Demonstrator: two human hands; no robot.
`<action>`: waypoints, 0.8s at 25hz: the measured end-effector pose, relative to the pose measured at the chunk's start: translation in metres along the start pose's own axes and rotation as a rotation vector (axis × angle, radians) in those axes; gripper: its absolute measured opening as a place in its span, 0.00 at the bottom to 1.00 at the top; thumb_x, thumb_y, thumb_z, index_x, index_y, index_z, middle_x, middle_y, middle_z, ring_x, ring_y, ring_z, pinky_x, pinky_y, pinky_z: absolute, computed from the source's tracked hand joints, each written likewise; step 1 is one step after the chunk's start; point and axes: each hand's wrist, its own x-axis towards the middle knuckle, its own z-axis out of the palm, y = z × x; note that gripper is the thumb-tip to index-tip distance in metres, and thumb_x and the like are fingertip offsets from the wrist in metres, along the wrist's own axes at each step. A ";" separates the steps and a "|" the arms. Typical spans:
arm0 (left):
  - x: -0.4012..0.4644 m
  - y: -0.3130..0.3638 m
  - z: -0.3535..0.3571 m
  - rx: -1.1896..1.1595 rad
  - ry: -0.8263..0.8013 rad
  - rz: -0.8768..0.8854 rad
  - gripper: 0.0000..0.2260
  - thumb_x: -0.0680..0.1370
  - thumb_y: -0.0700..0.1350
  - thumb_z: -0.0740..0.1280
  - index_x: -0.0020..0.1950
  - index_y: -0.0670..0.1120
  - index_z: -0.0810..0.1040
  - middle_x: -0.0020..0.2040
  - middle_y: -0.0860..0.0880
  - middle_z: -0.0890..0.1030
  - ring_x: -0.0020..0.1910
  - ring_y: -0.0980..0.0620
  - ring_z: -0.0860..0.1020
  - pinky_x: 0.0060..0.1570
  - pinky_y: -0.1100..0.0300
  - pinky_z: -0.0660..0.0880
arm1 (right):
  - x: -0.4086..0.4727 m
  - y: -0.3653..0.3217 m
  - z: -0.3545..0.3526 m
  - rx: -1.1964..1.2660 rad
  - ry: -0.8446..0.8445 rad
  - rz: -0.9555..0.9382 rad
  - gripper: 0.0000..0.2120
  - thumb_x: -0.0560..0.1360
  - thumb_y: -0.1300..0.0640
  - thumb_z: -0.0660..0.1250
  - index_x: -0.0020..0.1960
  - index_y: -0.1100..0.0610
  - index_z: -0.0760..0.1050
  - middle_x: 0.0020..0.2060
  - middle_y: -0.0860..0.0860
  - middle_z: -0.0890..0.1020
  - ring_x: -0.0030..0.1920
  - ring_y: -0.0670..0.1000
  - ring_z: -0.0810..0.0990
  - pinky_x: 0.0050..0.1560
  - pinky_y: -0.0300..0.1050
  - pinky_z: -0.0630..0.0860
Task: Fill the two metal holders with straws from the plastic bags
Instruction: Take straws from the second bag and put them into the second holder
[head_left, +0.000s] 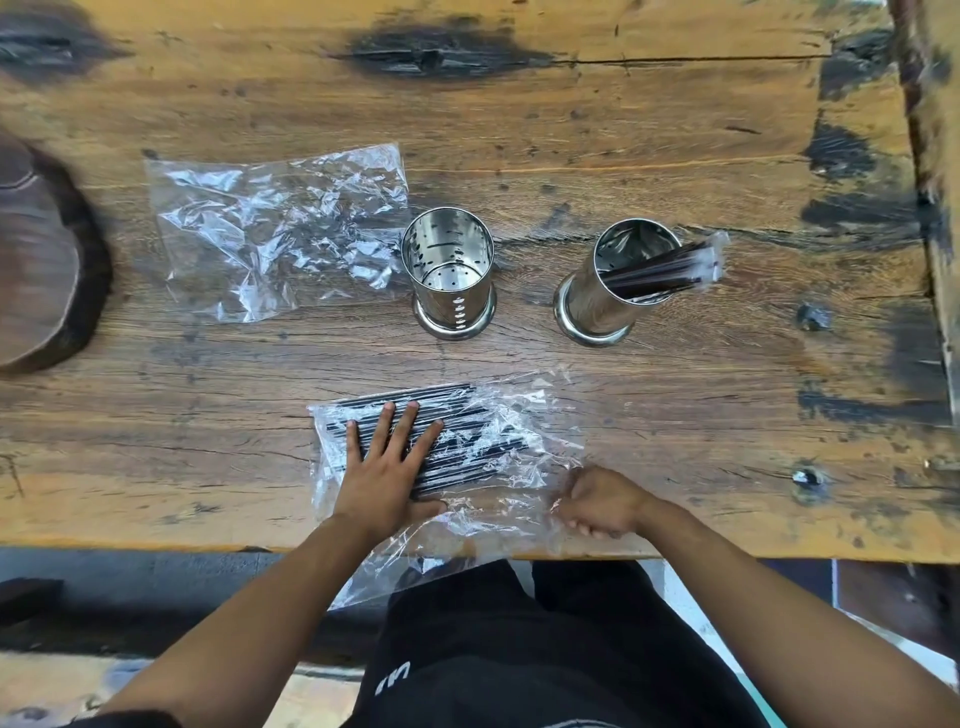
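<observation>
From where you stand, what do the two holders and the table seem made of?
Left holder and right holder: probably polished stainless steel, mirror-bright, the left one visibly perforated. Table: seemingly old solid wood, with visible grain, cracks and dark scorched-looking patches.

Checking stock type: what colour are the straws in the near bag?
Black, seen through the clear bag under the left hand; straws, head view.

I take this for a café or drinks stall: I'm looking down at a rough, scorched plank counter (623, 135) carrying perforated steel holders (451, 270), black drinking straws (662, 273) in bulk plastic bags (270, 228), and a round wooden board (36, 260).
</observation>
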 end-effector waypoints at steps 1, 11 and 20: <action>0.001 -0.001 0.001 -0.003 0.008 0.000 0.52 0.70 0.77 0.62 0.79 0.61 0.31 0.82 0.50 0.34 0.81 0.41 0.33 0.75 0.30 0.34 | -0.002 0.008 -0.004 -0.023 0.015 -0.006 0.14 0.75 0.53 0.70 0.32 0.56 0.80 0.31 0.55 0.84 0.25 0.45 0.77 0.34 0.39 0.74; -0.002 -0.002 0.004 -0.044 0.041 0.007 0.52 0.68 0.76 0.66 0.83 0.61 0.41 0.85 0.46 0.47 0.83 0.40 0.43 0.76 0.28 0.44 | -0.021 0.035 -0.025 -0.097 0.545 -0.069 0.23 0.77 0.42 0.69 0.30 0.53 0.70 0.26 0.50 0.76 0.28 0.47 0.74 0.34 0.44 0.67; -0.005 0.004 -0.013 -0.103 0.078 -0.046 0.52 0.67 0.80 0.58 0.82 0.59 0.41 0.84 0.47 0.41 0.83 0.43 0.38 0.77 0.32 0.40 | 0.034 -0.045 -0.018 0.941 0.377 -0.118 0.09 0.81 0.67 0.59 0.57 0.63 0.76 0.37 0.54 0.79 0.35 0.52 0.78 0.34 0.40 0.76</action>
